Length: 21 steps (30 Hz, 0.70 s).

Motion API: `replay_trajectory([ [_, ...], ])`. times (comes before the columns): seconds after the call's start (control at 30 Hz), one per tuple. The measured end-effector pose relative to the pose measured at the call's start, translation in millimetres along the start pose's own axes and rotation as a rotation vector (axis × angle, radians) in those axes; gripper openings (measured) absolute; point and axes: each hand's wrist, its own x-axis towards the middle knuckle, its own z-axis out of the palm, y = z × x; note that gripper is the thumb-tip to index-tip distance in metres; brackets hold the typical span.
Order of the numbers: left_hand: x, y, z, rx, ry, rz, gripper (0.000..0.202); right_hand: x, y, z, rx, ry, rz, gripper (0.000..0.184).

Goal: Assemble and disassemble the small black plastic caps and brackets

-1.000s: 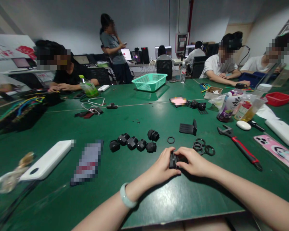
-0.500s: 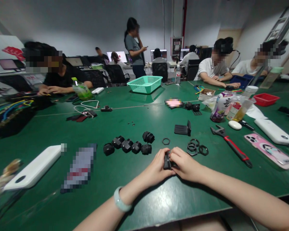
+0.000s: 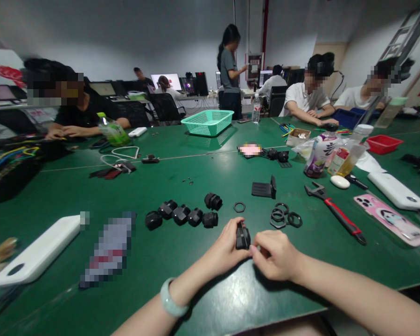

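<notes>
My left hand (image 3: 227, 245) grips a small black plastic part (image 3: 243, 239) upright just above the near table; its exact kind is unclear. Close on its right, my right hand (image 3: 278, 254) has curled fingers, thumb and index tips together near the part's lower edge. Whether anything sits in that pinch is hidden. Beyond my left hand lie several black cable glands (image 3: 181, 214), and one thin black lock nut (image 3: 239, 206) lies alone. Several more lock nuts (image 3: 278, 216) form a loose group past my right hand. A black L-shaped bracket (image 3: 264, 188) stands behind them.
An adjustable wrench (image 3: 336, 212) with red-black handle lies right, beside a pink phone (image 3: 388, 219) and white power bank (image 3: 397, 190). Drink bottles (image 3: 318, 156) stand behind. A green basket (image 3: 208, 123) sits at the far side. Another white device (image 3: 38, 252) lies left. People sit around the table.
My right hand has drawn back right and slightly down from the black part, which stays in my left hand. The view has shifted slightly. A standing person in the background has moved right.
</notes>
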Motion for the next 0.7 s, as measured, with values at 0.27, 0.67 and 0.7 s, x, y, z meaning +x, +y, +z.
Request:
replay_trajectory([
  [0.27, 0.0, 0.5, -0.1, -0.009, 0.01, 0.006, 0.062, 4.7, 3.4, -6.0, 0.028, 0.054, 0.021, 0.014],
  [0.67, 0.1, -0.4, 0.2, -0.024, 0.004, -0.008, 0.065, 3.1, 5.6, -5.1, 0.095, 0.08, 0.101, 0.008],
  [0.7, 0.1, -1.1, 0.4, -0.022, 0.005, -0.014, 0.068, 2.3, 6.4, -5.3, 0.095, 0.092, 0.115, 0.009],
])
